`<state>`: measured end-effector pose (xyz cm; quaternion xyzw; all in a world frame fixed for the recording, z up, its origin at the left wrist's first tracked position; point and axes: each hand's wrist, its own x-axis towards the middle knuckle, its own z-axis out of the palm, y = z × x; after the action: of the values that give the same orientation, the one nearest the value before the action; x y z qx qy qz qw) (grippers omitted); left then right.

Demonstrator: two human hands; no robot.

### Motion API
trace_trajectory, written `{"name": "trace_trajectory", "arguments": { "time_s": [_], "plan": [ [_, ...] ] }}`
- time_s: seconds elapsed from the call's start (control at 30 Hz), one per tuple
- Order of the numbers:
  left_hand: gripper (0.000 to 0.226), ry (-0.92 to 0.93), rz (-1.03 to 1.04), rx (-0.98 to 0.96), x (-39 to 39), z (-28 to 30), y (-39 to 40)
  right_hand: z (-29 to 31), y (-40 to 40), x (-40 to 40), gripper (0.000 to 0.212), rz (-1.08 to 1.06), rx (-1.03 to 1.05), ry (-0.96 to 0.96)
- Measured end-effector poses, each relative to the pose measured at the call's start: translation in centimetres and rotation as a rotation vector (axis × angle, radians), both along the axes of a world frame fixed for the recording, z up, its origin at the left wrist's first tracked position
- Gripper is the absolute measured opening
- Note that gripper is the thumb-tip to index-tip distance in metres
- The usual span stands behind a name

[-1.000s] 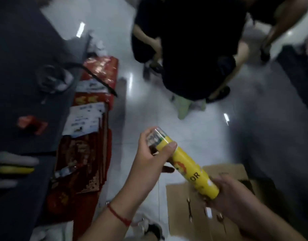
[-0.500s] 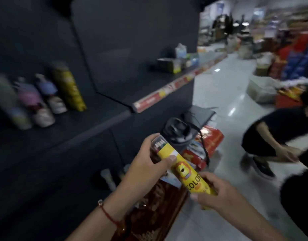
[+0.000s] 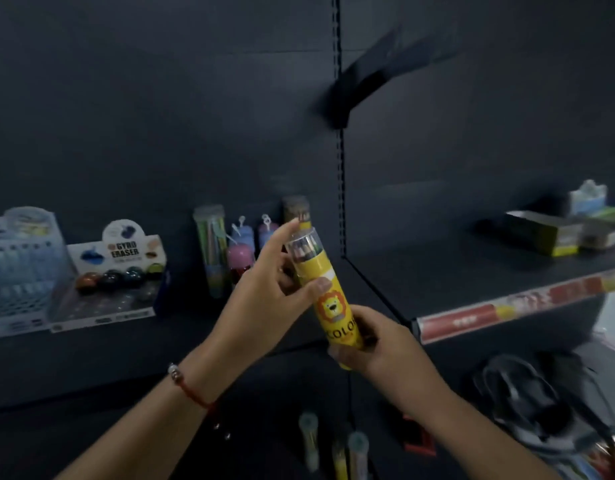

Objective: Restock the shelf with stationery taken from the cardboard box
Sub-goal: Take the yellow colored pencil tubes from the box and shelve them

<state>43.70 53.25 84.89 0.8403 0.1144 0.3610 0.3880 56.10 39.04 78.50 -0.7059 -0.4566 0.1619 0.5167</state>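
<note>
Both hands hold a yellow tube [image 3: 334, 299] of coloured pencils in front of the dark shelf [image 3: 195, 327], roughly upright with its top leaning a little to the left. The tube has a clear cap showing the pencil ends, a lion face on its side and the letters "COLO" below it. The left hand [image 3: 264, 299] grips the upper part, thumb pressed on the near side of the yellow body, other fingers curled behind it, and the index finger stretched up past the cap. The right hand [image 3: 379, 344] is wrapped round the bottom end, fingers curled about the base.

On the shelf just behind the hands stand a clear tube of green sticks [image 3: 212, 251], two small pink and blue items [image 3: 242, 252], and another tube with a yellow band [image 3: 297, 211], mostly hidden by the left hand. Further left sits a display box marked "GYRO ERASER" [image 3: 120, 275] with round erasers in its tray, and at the far left a pale blue mesh basket [image 3: 20, 268]. On the shelf section to the right lie open boxes [image 3: 555, 233], behind a red price strip [image 3: 507, 306]. A red string bracelet [image 3: 191, 389] circles the left wrist. Below, more tubes [image 3: 334, 445] stand on a lower shelf, blurred.
</note>
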Motion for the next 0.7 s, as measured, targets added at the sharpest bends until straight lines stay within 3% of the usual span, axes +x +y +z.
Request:
{"name": "trace_trajectory", "arguments": {
  "time_s": [0.2, 0.3, 0.43, 0.7],
  "plan": [
    [0.091, 0.039, 0.176, -0.030, 5.2, -1.7, 4.9, -0.5, 8.2, 5.7, 0.031, 0.016, -0.013, -0.088],
    [0.066, 0.084, 0.207, -0.150, 7.5, -3.7, 6.7, -1.3, 11.0, 7.3, 0.027, 0.009, -0.061, -0.107],
    [0.047, 0.175, 0.272, -0.077, 9.1, -4.9, 8.0, -2.1, 13.6, 8.4, 0.029, -0.001, -0.063, -0.094],
    [0.063, 0.193, 0.287, -0.049, 10.1, -6.0, 10.6, -2.8, 16.2, 9.0, 0.029, -0.015, -0.030, -0.074]
  ]
}}
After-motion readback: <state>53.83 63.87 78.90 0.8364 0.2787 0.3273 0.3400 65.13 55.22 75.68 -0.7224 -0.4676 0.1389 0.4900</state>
